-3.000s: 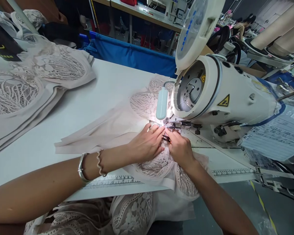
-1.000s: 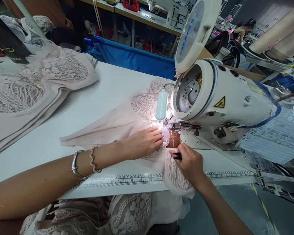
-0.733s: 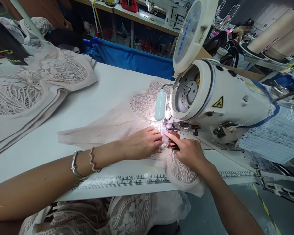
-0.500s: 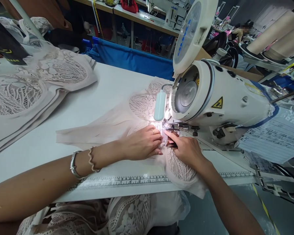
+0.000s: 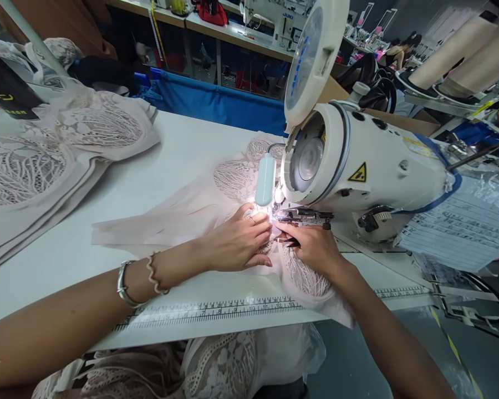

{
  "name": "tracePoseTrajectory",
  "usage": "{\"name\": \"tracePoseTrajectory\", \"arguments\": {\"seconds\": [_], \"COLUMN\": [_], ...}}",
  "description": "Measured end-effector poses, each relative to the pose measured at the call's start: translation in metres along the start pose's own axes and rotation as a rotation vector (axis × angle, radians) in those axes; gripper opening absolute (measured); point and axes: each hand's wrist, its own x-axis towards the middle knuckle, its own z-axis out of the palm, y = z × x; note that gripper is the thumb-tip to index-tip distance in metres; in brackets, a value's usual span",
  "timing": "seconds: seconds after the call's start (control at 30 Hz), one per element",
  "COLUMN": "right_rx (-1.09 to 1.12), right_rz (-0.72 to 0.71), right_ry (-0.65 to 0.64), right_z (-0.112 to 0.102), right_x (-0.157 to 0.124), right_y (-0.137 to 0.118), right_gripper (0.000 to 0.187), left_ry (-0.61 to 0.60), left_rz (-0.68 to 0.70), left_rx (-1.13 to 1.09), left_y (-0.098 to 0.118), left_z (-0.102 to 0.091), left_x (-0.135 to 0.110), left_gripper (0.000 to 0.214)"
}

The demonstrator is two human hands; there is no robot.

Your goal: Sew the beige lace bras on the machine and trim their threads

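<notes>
A pale pink lace bra (image 5: 235, 180) lies spread under the needle area of a white sewing machine (image 5: 336, 155). My left hand (image 5: 243, 238) rests on the fabric just left of the needle, its fingers stretched out and the thumb apart. On the right, my right hand (image 5: 314, 246) presses its index fingertip on the cloth by the presser foot. Its other fingers curl round a small dark tool (image 5: 291, 243) that looks like thread snips, mostly hidden. One lace cup (image 5: 305, 271) lies below that hand. A small pale green lamp (image 5: 265, 180) lights the stitching spot.
Stacked lace bras (image 5: 103, 124) lie at the table's left, beside a black object (image 5: 8, 83). More lace pieces (image 5: 220, 360) hang below the front edge, which carries a printed ruler (image 5: 216, 310). A blue cloth bin (image 5: 220, 100) stands behind. Thread cones (image 5: 444, 50) are at right.
The view has shifted slightly, moving the machine left in the picture. My left fingers have spread a little, with the thumb lower and farther from the others. My right hand stays by the presser foot.
</notes>
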Motion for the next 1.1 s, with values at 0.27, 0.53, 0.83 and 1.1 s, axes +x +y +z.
{"name": "tracePoseTrajectory", "arguments": {"seconds": [0.27, 0.53, 0.83, 1.1], "right_rx": [0.092, 0.188, 0.017, -0.071], "right_rz": [-0.064, -0.14, -0.115, 0.013], "right_ry": [0.023, 0.052, 0.231, 0.128], "right_z": [0.004, 0.008, 0.004, 0.003], "right_x": [0.002, 0.008, -0.015, -0.033], "right_y": [0.01, 0.018, 0.018, 0.007], "right_gripper": [0.061, 0.058, 0.009, 0.06], "left_ry": [0.009, 0.015, 0.048, 0.029], "left_rz": [-0.008, -0.05, -0.026, -0.07], "left_rx": [0.107, 0.064, -0.006, 0.052], "left_y": [-0.002, -0.004, -0.003, 0.005], "left_z": [-0.001, 0.002, 0.003, 0.004], "left_x": [0.0, 0.0, 0.002, 0.004], "left_gripper": [0.066, 0.059, 0.056, 0.057]}}
